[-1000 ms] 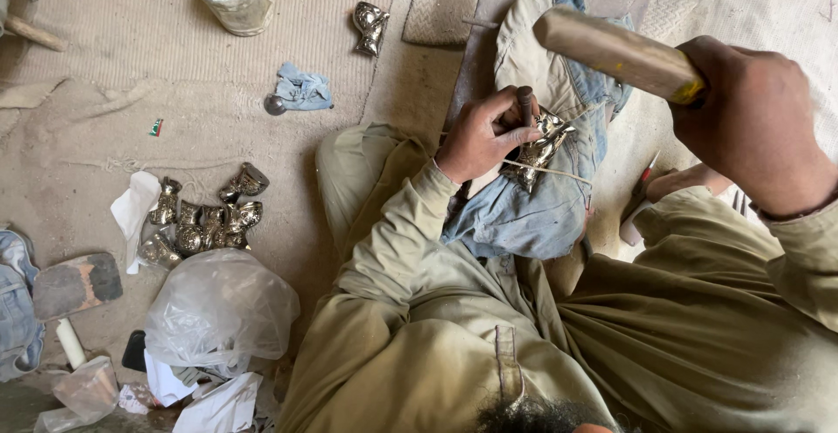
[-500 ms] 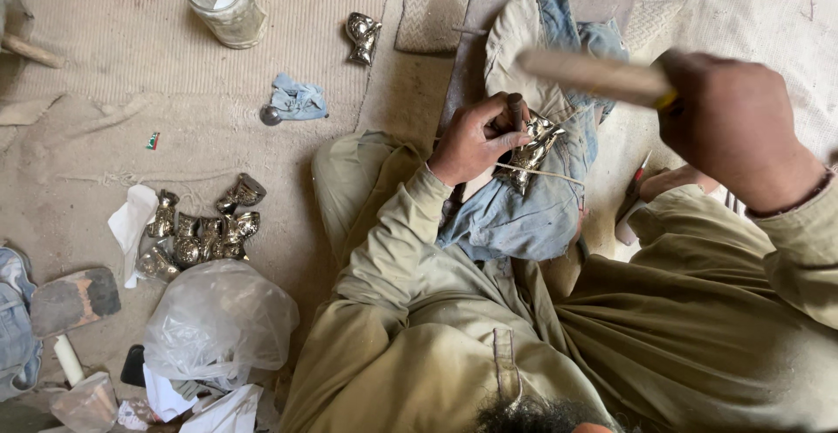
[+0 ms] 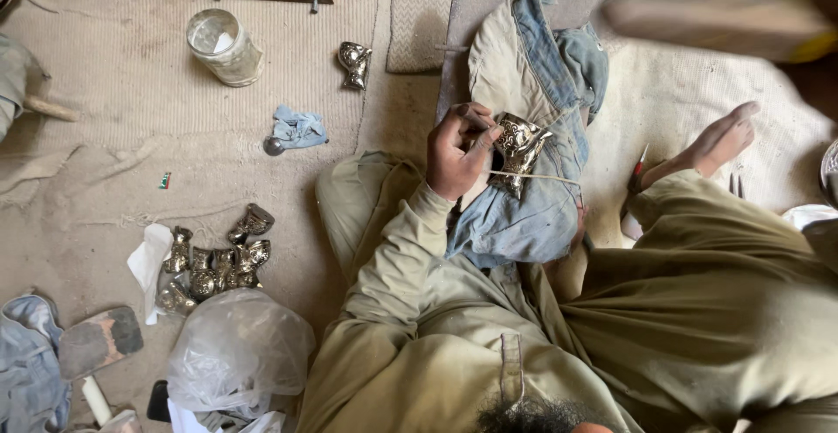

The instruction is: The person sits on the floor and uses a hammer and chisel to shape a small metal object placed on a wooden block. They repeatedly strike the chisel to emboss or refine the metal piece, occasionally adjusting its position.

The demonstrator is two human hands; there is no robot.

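My left hand (image 3: 458,149) is curled around a short dark punch, its tip set against an embossed silver metal piece (image 3: 521,143). The piece rests on a folded denim cloth (image 3: 541,66) draped over my leg, and a thin cord (image 3: 546,177) crosses below it. My right hand (image 3: 820,84), blurred at the upper right edge, grips a wooden mallet (image 3: 707,21). The mallet is raised well above and to the right of the piece. My bare foot (image 3: 711,145) lies to the right of the cloth.
A pile of several similar silver pieces (image 3: 214,258) lies on the mat at left, above a plastic bag (image 3: 236,350). Farther back are a glass jar (image 3: 223,46), one lone silver piece (image 3: 353,64) and a blue rag (image 3: 297,127). A red-handled tool (image 3: 640,167) lies by my foot.
My right hand has swung the mallet up and to the right, away from the piece, and it is now blurred. My left hand has stayed on the metal piece.
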